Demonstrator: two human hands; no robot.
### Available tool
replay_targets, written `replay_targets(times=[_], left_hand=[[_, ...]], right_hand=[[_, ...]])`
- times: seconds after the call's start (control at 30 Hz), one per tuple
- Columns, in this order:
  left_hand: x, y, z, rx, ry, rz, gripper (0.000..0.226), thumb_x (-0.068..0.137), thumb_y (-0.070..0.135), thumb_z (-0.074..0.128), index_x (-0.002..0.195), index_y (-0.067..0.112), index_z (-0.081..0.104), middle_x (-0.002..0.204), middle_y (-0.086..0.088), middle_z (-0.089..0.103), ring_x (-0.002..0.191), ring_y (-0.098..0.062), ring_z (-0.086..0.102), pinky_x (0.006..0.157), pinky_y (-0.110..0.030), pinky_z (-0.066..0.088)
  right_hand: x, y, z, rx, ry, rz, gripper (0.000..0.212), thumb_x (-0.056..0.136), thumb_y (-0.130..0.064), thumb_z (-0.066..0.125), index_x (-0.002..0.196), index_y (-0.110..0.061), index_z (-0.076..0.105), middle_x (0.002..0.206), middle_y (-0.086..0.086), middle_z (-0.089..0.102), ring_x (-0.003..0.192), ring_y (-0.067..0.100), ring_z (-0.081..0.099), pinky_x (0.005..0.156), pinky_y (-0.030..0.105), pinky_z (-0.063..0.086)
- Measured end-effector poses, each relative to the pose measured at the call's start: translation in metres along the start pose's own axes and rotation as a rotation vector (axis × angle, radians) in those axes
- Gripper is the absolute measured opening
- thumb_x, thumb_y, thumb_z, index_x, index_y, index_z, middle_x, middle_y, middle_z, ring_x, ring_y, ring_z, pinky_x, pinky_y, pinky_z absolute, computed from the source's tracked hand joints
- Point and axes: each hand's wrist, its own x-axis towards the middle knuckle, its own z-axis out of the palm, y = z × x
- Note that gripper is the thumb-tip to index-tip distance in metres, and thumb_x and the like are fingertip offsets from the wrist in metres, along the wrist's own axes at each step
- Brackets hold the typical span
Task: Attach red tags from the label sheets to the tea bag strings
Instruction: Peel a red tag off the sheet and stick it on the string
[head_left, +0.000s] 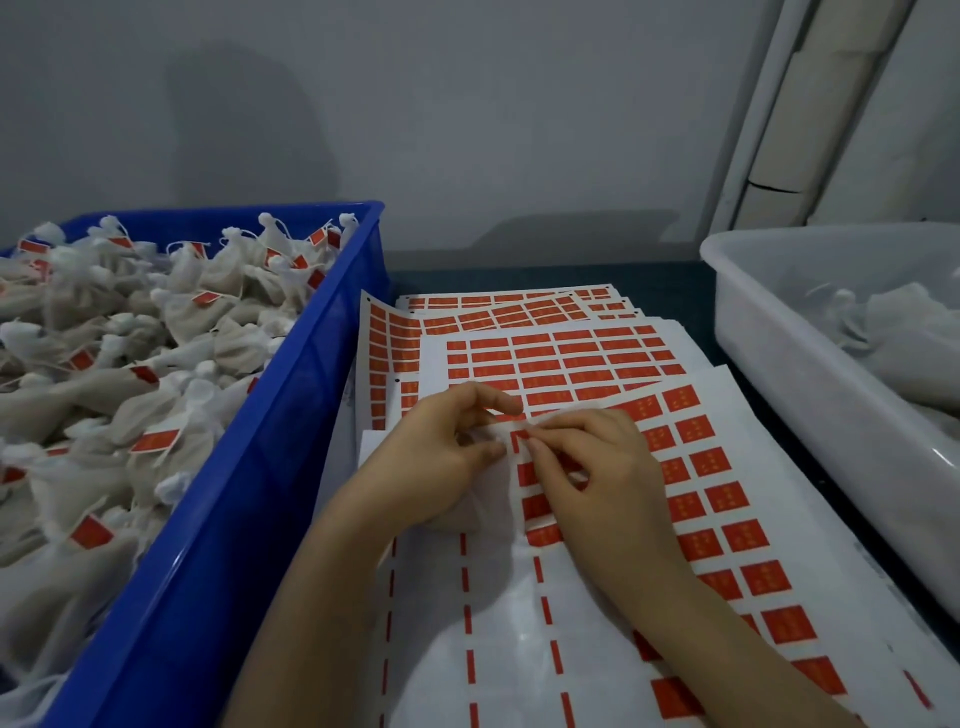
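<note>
Label sheets (727, 519) with rows of red tags lie spread over the table in front of me. My left hand (441, 457) holds a white tea bag (483, 509) against the top sheet, its thumb and forefinger curled near the bag's string. My right hand (592, 462) meets it from the right, fingertips pinching at a red tag (519, 441) on the sheet where the string lies. The string itself is too thin to make out clearly.
A blue crate (291, 395) on the left is heaped with white tea bags that carry red tags. A white tub (769, 332) on the right holds more white bags. More label sheets (545, 353) fan out behind, up to the grey wall.
</note>
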Motion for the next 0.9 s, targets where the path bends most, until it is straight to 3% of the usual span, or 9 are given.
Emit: replay_targets(times=[0.1, 0.2, 0.3, 0.37, 0.53, 0.6, 0.67, 0.8, 0.9], left_hand=[[0.002, 0.000, 0.001, -0.038, 0.025, -0.028, 0.026, 0.090, 0.018, 0.061, 0.093, 0.043, 0.057, 0.093, 0.035, 0.051, 0.085, 0.007, 0.052, 0.050, 0.000, 0.044], [0.004, 0.001, 0.000, -0.115, 0.107, -0.101, 0.020, 0.094, 0.024, 0.054, 0.098, 0.043, 0.058, 0.090, 0.034, 0.056, 0.079, 0.005, 0.055, 0.043, -0.003, 0.040], [0.007, 0.002, -0.003, -0.249, 0.161, -0.159, 0.026, 0.099, 0.016, 0.043, 0.098, 0.030, 0.065, 0.092, 0.023, 0.064, 0.076, -0.002, 0.064, 0.047, -0.004, 0.043], [0.006, 0.004, -0.007, -0.338, 0.166, -0.191, 0.031, 0.098, 0.007, 0.043, 0.094, 0.023, 0.069, 0.088, 0.016, 0.070, 0.072, -0.004, 0.068, 0.048, -0.006, 0.046], [0.001, 0.009, -0.011, -0.400, 0.196, -0.094, 0.018, 0.085, 0.017, 0.061, 0.101, 0.025, 0.067, 0.092, 0.015, 0.073, 0.085, -0.003, 0.070, 0.073, -0.017, 0.056], [-0.001, 0.012, -0.008, -0.381, 0.210, -0.024, 0.036, 0.074, 0.031, 0.064, 0.110, 0.032, 0.061, 0.107, 0.019, 0.068, 0.097, -0.005, 0.067, 0.080, -0.018, 0.055], [-0.001, 0.016, -0.003, -0.389, 0.206, 0.039, 0.046, 0.071, 0.033, 0.066, 0.115, 0.040, 0.054, 0.117, 0.023, 0.059, 0.100, -0.006, 0.066, 0.074, -0.017, 0.055], [-0.004, 0.025, 0.013, -0.516, 0.103, 0.156, 0.047, 0.089, 0.004, 0.055, 0.123, 0.036, 0.049, 0.124, 0.012, 0.057, 0.085, -0.018, 0.072, 0.063, -0.018, 0.054], [-0.004, 0.025, 0.020, -0.556, 0.086, 0.166, 0.050, 0.089, -0.003, 0.053, 0.116, 0.038, 0.052, 0.119, 0.008, 0.059, 0.083, -0.023, 0.070, 0.061, -0.021, 0.054]], right_hand=[[0.002, 0.000, -0.001, 0.009, 0.025, 0.047, 0.029, 0.083, -0.037, 0.049, 0.092, -0.017, 0.068, 0.094, -0.009, 0.062, 0.087, 0.004, 0.051, 0.083, 0.008, 0.035], [0.008, 0.001, -0.009, 0.116, 0.122, 0.247, 0.020, 0.079, -0.051, 0.041, 0.083, -0.036, 0.054, 0.088, -0.029, 0.051, 0.080, -0.003, 0.054, 0.068, -0.001, 0.038], [0.015, 0.004, -0.025, 0.309, 0.336, 0.426, 0.025, 0.079, -0.056, 0.037, 0.085, -0.037, 0.052, 0.076, -0.021, 0.058, 0.069, -0.003, 0.060, 0.052, 0.001, 0.044], [0.016, 0.005, -0.034, 0.368, 0.432, 0.404, 0.030, 0.082, -0.056, 0.035, 0.088, -0.033, 0.053, 0.070, -0.014, 0.061, 0.064, -0.003, 0.060, 0.053, -0.002, 0.039], [0.009, 0.000, -0.027, 0.403, 0.250, 0.348, 0.016, 0.084, -0.044, 0.048, 0.088, -0.032, 0.058, 0.075, -0.019, 0.066, 0.074, -0.005, 0.063, 0.058, -0.002, 0.040], [0.007, -0.002, -0.023, 0.393, 0.192, 0.338, 0.005, 0.084, -0.036, 0.054, 0.086, -0.037, 0.058, 0.079, -0.025, 0.065, 0.080, -0.009, 0.061, 0.060, -0.001, 0.042], [0.006, -0.001, -0.023, 0.378, 0.163, 0.316, 0.009, 0.085, -0.031, 0.057, 0.083, -0.040, 0.057, 0.080, -0.032, 0.062, 0.086, -0.013, 0.058, 0.061, -0.002, 0.042], [0.005, 0.002, -0.027, 0.385, 0.157, 0.352, 0.016, 0.088, -0.027, 0.056, 0.078, -0.040, 0.060, 0.082, -0.038, 0.060, 0.087, -0.008, 0.058, 0.060, 0.001, 0.042], [0.014, 0.000, -0.029, 0.437, -0.053, 0.477, 0.015, 0.092, -0.033, 0.048, 0.082, -0.042, 0.055, 0.095, -0.031, 0.056, 0.092, 0.002, 0.056, 0.077, 0.007, 0.040]])
